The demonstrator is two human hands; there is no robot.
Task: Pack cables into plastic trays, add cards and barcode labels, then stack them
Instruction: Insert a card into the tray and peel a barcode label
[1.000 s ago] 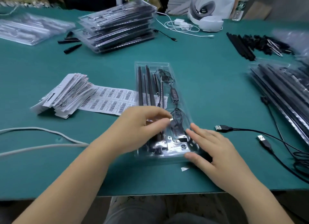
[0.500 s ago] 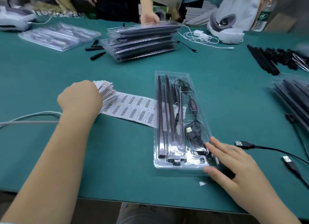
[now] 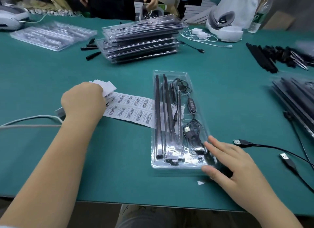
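A clear plastic tray (image 3: 197,85) lies lengthwise in the middle of the green table, holding black rods (image 3: 158,112) and a coiled black USB cable (image 3: 192,130). My right hand (image 3: 232,166) rests with straight fingers on the tray's near right corner. To the left, my left hand (image 3: 83,102) sits curled over a stack of white cards (image 3: 107,87), its fingertips hidden among them. A sheet of barcode labels (image 3: 132,108) lies flat between the cards and the tray, its right end tucked under the tray.
A tall stack of packed trays (image 3: 141,40) stands at the back, with a person's hands behind it. Empty trays (image 3: 51,35) lie far left. More packed trays (image 3: 295,98) and loose USB cables (image 3: 265,146) are at right, black rods (image 3: 265,57) far right. A grey cord (image 3: 28,120) runs in at left.
My left hand left the tray and moved left onto the card stack. My right hand stayed on the tray's near right corner. The view shifted left.
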